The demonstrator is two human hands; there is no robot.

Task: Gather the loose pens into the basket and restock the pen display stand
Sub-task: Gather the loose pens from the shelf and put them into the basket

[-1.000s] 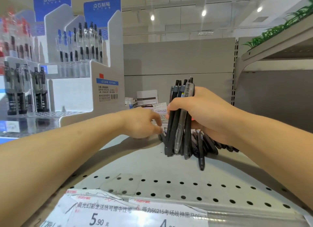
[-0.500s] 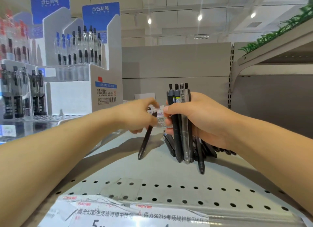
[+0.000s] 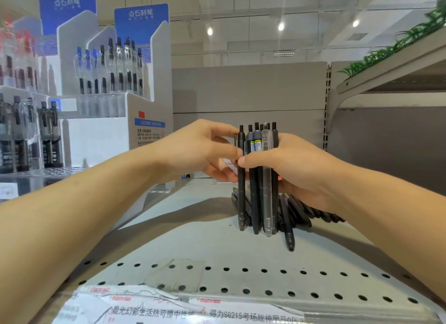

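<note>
My right hand (image 3: 296,169) gripped an upright bundle of slim pens (image 3: 261,178), matte black and clear plastic barrels, above the grey perforated metal shelf (image 3: 193,239). My left hand (image 3: 200,152) pinched one black pen (image 3: 241,178) against the bundle. More loose pens (image 3: 299,210) lay beneath. The white display stand (image 3: 144,101) stood to the left.

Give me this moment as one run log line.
left hand: adding black pen | right hand: gripping upright pen bundle | loose pens: on shelf
</note>
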